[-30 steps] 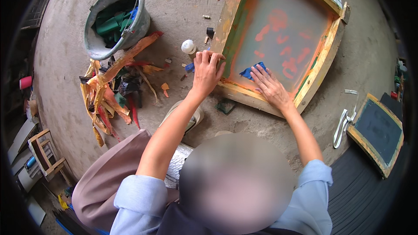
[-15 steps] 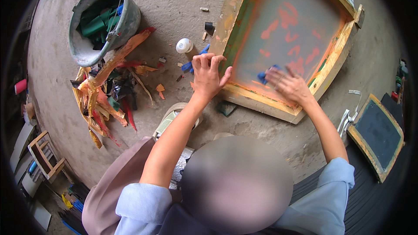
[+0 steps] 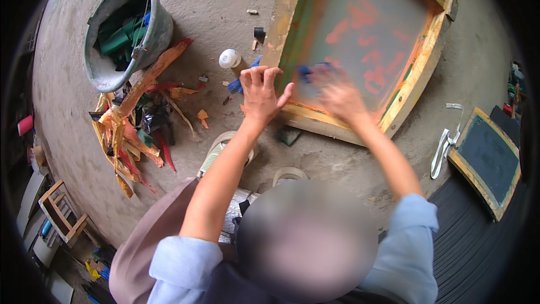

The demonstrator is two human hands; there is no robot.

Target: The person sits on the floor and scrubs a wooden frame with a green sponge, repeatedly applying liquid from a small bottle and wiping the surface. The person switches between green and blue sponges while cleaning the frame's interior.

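A wooden-framed printing screen [image 3: 413, 98] lies on the floor, its grey mesh smeared with orange-red ink. At its near left corner is my left hand [image 3: 261, 95], fingers bent over the side bar and thumb apart, gripping the frame. On the mesh, my right hand [image 3: 340, 93] is blurred by motion. Its fingers press on a small blue wad [image 3: 304, 73] that looks like a rag, partly hidden under them. Just left of my left hand lie crumpled blue pieces [image 3: 236, 85] and a white-capped bottle [image 3: 229, 58].
A grey bucket [image 3: 163, 32] holding dark green material stands at left. Torn, paint-stained scraps [image 3: 121, 135] are heaped beside it. A smaller framed screen [image 3: 488, 160] rests at right, near a white strap [image 3: 441, 152]. My shoe [image 3: 216, 155] is close below the large screen.
My right hand has swept left across the mesh with the blue wad. My left hand stays at the frame's corner. The whole view has shifted slightly.
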